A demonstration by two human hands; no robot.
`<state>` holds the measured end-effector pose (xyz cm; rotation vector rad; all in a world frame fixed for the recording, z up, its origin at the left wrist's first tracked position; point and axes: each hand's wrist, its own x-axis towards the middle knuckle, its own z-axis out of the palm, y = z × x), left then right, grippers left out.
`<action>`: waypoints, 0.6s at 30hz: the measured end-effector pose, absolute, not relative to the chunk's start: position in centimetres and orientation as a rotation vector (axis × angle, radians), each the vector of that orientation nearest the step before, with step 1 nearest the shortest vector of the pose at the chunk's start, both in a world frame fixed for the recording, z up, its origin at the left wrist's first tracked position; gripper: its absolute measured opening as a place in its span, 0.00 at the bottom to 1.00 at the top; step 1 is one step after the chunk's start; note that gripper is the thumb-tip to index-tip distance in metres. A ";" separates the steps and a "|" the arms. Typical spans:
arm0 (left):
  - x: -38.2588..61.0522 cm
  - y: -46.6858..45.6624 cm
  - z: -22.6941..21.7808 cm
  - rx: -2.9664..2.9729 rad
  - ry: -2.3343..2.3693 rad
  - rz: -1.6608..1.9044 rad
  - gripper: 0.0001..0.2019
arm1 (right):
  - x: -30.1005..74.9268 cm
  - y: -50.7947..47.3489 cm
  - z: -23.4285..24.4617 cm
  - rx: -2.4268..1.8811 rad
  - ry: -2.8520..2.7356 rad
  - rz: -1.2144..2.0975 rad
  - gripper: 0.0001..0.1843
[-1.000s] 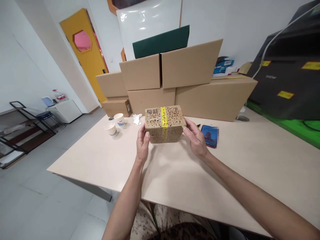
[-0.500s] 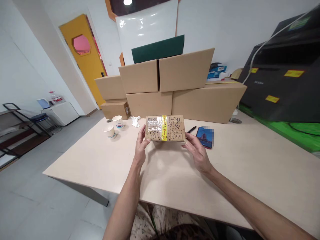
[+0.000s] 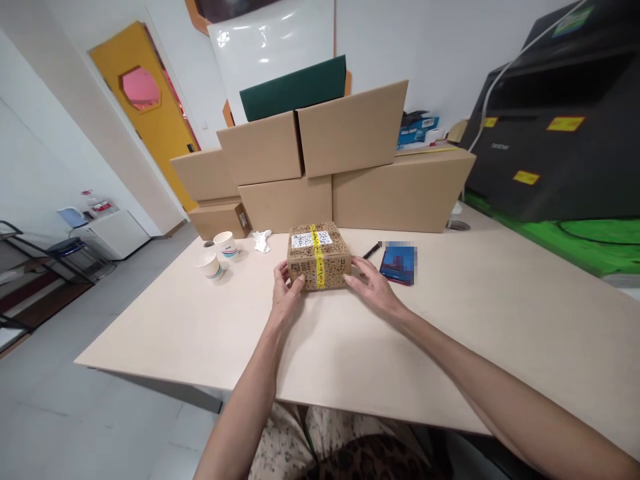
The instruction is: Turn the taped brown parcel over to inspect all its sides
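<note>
Here, in the head view, a small cardboard box (image 3: pixel 319 255) sat flat on the pale table (image 3: pixel 350 347), printed all over with dark marks and wrapped by a yellow tape band running over its top and down its near face. Two white code labels lay on its top, one on either side of the tape. The left hand (image 3: pixel 286 293) was pressed against the box's near left corner, thumb on the front face and fingers curled round the side. The right hand (image 3: pixel 373 290) lay open at the box's right end, fingers spread and touching the lower edge, palm down on the table. Neither hand was closed around the box; both only rested against it.

Just to the right of the box lay a black pen (image 3: pixel 371 251) and a blue phone (image 3: pixel 397 264). To the left stood two paper cups (image 3: pixel 216 255) and a crumpled white tissue (image 3: pixel 261 239). Behind the box rose a stack of large cartons (image 3: pixel 340 167), with a dark green board (image 3: pixel 293 87) leaning above them. A black printer (image 3: pixel 555 127) stood at the far right.
</note>
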<state>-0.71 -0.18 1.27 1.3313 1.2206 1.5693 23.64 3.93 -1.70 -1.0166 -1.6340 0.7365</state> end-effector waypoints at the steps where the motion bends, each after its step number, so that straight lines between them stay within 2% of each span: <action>1: -0.8 0.0 1.0 1.316 1.238 1.555 0.31 | 24.1 4.4 -1.8 -1.066 -1.663 0.667 0.29; 5: -1.0 0.3 0.6 1.276 1.268 1.536 0.32 | 27.2 6.0 -1.2 -1.424 -1.653 0.371 0.27; 8: -1.1 0.2 0.8 1.292 1.267 1.536 0.33 | 29.7 6.5 0.0 -1.834 -1.504 0.255 0.34; 11: -1.0 0.0 0.9 1.317 1.261 1.515 0.34 | 30.9 6.8 0.8 -2.152 -1.425 0.295 0.43; 18: -0.7 0.1 0.8 1.320 1.336 1.528 0.36 | 29.2 8.0 0.4 -2.349 -1.553 0.274 0.54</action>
